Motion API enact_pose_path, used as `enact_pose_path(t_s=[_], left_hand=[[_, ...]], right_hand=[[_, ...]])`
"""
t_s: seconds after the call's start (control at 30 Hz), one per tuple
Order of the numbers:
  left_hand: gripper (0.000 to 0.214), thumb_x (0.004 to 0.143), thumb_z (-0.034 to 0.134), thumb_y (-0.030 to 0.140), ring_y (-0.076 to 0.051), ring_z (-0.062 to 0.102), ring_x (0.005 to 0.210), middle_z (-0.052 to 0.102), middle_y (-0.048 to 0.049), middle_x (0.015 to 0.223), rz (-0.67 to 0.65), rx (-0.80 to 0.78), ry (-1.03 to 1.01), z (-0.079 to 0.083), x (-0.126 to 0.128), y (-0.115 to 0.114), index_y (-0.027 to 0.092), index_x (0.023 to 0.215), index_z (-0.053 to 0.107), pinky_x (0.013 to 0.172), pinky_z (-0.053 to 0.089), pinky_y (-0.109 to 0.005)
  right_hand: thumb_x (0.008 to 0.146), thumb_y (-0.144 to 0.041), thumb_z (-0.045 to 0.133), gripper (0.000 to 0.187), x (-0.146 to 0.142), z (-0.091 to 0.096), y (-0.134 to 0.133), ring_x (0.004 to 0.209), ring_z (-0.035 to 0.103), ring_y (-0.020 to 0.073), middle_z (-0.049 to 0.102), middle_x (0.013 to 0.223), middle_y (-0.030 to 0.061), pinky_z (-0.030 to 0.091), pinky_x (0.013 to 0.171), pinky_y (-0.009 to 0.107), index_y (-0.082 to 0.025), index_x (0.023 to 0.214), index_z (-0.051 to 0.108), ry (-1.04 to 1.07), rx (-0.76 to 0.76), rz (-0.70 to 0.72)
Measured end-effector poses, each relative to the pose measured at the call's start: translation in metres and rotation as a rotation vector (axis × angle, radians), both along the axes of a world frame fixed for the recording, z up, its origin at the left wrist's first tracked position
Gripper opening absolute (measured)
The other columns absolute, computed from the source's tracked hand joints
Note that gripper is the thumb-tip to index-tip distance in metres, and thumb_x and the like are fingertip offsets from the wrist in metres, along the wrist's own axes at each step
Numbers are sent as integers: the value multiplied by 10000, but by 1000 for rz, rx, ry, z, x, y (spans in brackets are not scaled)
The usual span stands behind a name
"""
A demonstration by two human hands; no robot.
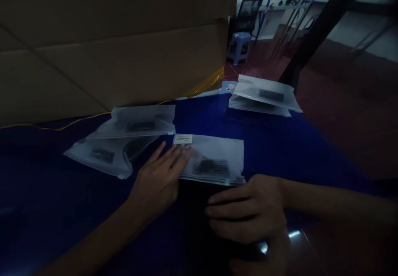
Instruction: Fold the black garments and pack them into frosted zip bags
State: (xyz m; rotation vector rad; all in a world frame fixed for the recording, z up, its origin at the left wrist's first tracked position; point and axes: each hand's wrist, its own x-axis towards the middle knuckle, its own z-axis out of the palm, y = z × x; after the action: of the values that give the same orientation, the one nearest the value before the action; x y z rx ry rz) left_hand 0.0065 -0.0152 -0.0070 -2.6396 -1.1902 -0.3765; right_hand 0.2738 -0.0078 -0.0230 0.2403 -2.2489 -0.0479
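Near the middle of a dark blue table top (298,151), a frosted plastic zip bag (214,159) lies flat, with a dark, blurry thing inside. Its long side runs left to right, and a small white label (183,139) sits at its far left corner. The left hand (157,180) is spread open, and its fingertips press on the bag's left edge. They do not pinch. This seems to keep the bag flat and still. The right hand (248,209) is loosely curled and holds nothing. It sits just below the bag's near edge, with its fingers pointing left.

Left of the bag, two more frosted bags (124,139) overlap, maybe set there to keep them together. Beyond the bag, two others (264,97) lie in a stack. Past the bag, a big brown cardboard box (108,47) stands at the table's far side, and a thin yellow wire (74,122) runs along its foot.
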Motion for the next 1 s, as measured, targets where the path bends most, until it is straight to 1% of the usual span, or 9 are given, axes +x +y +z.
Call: enact_pose_path(t_s=[0.07, 0.2, 0.27, 0.33, 0.4, 0.53, 0.7, 0.87, 1.0], left_hand=[[603, 926, 347, 29, -329, 615, 1339, 607, -211, 1460, 35, -9, 14, -1, 1, -1, 83, 1520, 435, 1178, 416, -607], [629, 872, 347, -24, -338, 604, 1352, 600, -208, 1470, 56, -12, -15, 2, 3, 1, 84, 1479, 470, 1156, 436, -627], [582, 858, 379, -30, -326, 610, 1346, 630, -199, 1436, 17, 19, -75, 6, 3, 2, 85, 1408, 529, 1145, 467, -592], [475, 880, 459, 4, -306, 641, 1302, 677, -178, 1370, -28, 67, -156, 10, 4, 3, 105, 1327, 586, 1120, 511, -536], [408, 914, 542, 45, -271, 676, 1246, 714, -146, 1310, -67, 101, -207, 11, 5, 3, 131, 1307, 607, 1094, 546, -470], [473, 971, 508, 62, -239, 648, 1302, 670, -135, 1402, -115, 60, -156, 7, 5, 4, 129, 1438, 541, 1120, 540, -419], [596, 978, 454, 166, -263, 543, 1420, 542, -140, 1547, -131, -100, -183, 4, -1, 4, 116, 1571, 420, 1179, 481, -435], [551, 1022, 394, 234, -257, 500, 1456, 519, -112, 1570, -94, -213, -150, 7, -6, 5, 133, 1561, 448, 1173, 481, -438], [525, 1076, 328, 310, -280, 458, 1486, 494, -113, 1588, -27, -233, -97, 4, -6, 8, 150, 1560, 452, 1163, 479, -501]], right_hand=[[910, -298, 639, 134, 0, -5, -8, 1164, 708, 191, 771, 1078, -12, 604, 1028, 345, -330, 898, 768, 39, -49, -13], [924, -273, 582, 187, -5, -1, -5, 988, 757, 186, 767, 912, 11, 630, 955, 320, -316, 903, 764, 158, -72, 4], [923, -291, 652, 138, -6, 6, 6, 976, 753, 166, 772, 935, 20, 611, 956, 264, -271, 988, 772, 52, 27, 20], [938, -244, 659, 206, -4, 12, 18, 1099, 734, 207, 776, 1111, 83, 603, 982, 293, -175, 1105, 758, -100, 81, -113], [986, -171, 574, 283, 0, 14, 28, 1238, 675, 243, 736, 1261, 140, 587, 1031, 365, -114, 1232, 703, -209, 28, -283], [1008, -75, 527, 279, 4, 13, 36, 1311, 629, 249, 709, 1317, 172, 568, 1071, 437, -80, 1247, 671, -285, -66, -459], [970, -89, 625, 155, 3, 18, 36, 1146, 722, 207, 782, 1128, 133, 580, 1065, 368, -71, 1081, 731, -180, -1, -240], [925, -179, 705, 87, -3, 24, 21, 979, 759, 160, 804, 988, 45, 598, 1020, 283, -173, 914, 791, -66, 26, -33], [888, -232, 717, 117, -7, 19, 1, 967, 749, 150, 795, 944, 4, 613, 973, 254, -251, 808, 800, 31, -63, 13]])
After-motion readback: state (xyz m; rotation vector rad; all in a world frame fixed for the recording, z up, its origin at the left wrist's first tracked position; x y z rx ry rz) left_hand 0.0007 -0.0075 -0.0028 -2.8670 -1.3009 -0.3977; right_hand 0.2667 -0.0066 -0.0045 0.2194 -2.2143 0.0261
